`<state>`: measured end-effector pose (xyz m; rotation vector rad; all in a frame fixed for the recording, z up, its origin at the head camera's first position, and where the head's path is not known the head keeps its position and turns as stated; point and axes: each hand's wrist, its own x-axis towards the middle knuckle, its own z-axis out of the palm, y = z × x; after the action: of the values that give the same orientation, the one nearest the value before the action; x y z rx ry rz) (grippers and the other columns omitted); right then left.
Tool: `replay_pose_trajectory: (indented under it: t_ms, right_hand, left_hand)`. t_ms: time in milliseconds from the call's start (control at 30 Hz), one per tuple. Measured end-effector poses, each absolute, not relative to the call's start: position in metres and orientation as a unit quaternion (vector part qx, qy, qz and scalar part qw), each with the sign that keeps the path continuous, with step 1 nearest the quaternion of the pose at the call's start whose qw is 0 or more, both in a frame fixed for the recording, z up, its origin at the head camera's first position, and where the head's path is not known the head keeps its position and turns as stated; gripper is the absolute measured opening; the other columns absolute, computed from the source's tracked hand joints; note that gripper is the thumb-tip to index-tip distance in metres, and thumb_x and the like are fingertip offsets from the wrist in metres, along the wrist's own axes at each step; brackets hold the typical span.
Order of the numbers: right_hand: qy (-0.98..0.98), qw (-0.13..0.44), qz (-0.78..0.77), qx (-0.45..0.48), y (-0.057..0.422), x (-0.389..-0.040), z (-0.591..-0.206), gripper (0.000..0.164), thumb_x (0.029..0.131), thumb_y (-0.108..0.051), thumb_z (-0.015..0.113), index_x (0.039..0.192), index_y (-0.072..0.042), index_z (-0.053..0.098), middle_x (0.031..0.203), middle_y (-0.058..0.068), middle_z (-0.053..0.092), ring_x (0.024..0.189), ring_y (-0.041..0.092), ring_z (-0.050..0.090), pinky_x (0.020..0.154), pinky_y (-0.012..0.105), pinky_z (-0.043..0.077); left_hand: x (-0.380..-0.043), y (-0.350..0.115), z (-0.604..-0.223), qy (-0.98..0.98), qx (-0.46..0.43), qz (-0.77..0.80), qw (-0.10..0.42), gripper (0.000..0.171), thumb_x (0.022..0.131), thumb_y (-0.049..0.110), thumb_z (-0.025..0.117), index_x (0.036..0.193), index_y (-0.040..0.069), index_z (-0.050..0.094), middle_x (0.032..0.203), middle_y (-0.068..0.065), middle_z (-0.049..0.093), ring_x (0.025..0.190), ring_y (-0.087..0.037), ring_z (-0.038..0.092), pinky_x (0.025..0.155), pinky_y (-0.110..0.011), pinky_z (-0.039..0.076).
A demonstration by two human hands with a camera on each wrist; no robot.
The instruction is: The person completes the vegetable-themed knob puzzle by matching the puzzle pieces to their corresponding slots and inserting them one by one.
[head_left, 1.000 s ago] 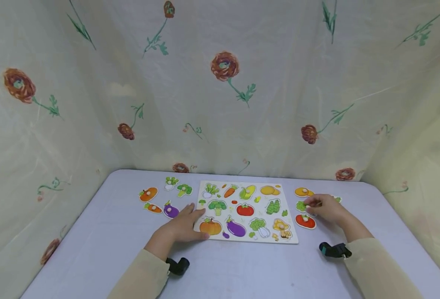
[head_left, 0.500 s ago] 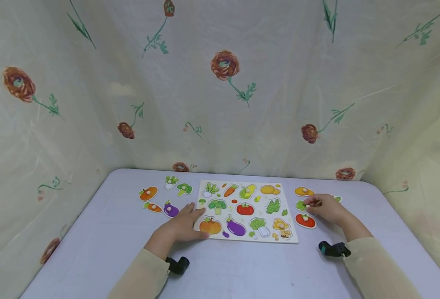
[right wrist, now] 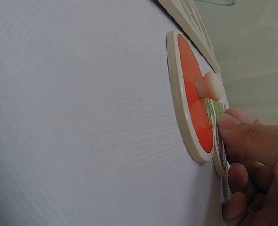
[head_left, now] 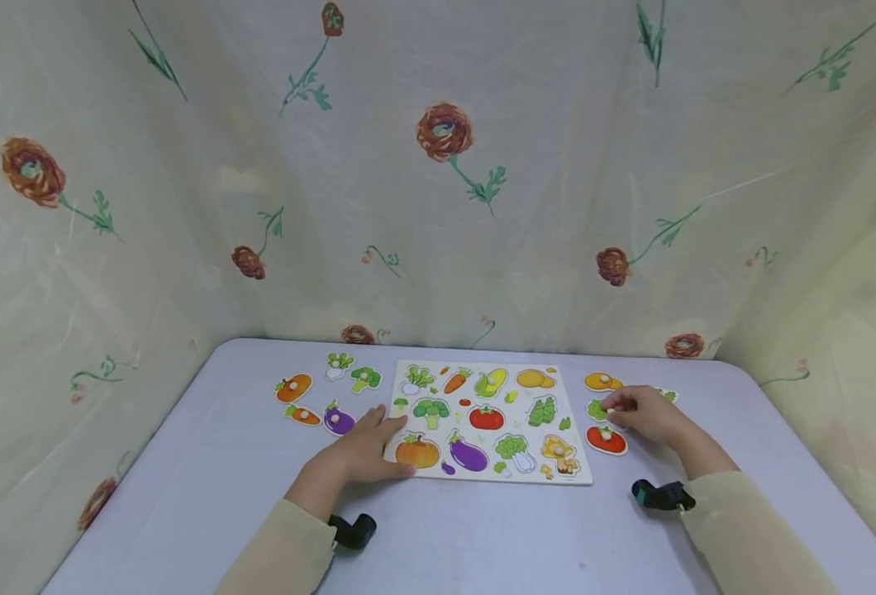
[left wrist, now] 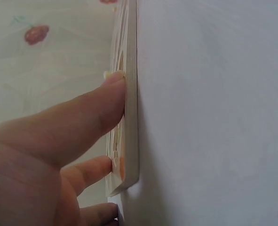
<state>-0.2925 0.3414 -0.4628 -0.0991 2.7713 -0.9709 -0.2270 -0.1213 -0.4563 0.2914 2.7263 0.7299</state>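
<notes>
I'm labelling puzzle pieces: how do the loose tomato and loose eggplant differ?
The tomato piece is red; the eggplant piece is purple. The tomato piece lies right of the board, near the right hand; the eggplant piece lies left of it, by the left hand. Both have a pale knob and lie on the table.

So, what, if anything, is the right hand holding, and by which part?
The right hand pinches a green leafy wooden puzzle piece, apparently by its pale knob.

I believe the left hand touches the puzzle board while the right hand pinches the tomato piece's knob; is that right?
No, the right hand pinches the green leafy piece instead; the right wrist view shows the tomato piece with its knob free. The left hand touches the puzzle board.
</notes>
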Motion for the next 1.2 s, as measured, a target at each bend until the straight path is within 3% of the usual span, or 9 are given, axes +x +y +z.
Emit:
replay_pose_trajectory:
  t_ms: [1200]
  right_hand:
    - [0.936,0.060,-0.338,-0.078,0.310,-0.254,-0.429,0.020,0.092,-0.013,0.073,0.110,-0.004,0.070,0.097,0.007,0.063,0.086,0.024,0.052,0.065,0.027,0.050]
  left_hand:
    - [-0.229,-0.124,-0.461,0.951,0.106,0.250,0.146,0.085,0.083,0.052,0.077,0.155,0.023,0.041,0.166,-0.014,0.017,0.153,-0.035,0.014,0.113,-0.065,0.026]
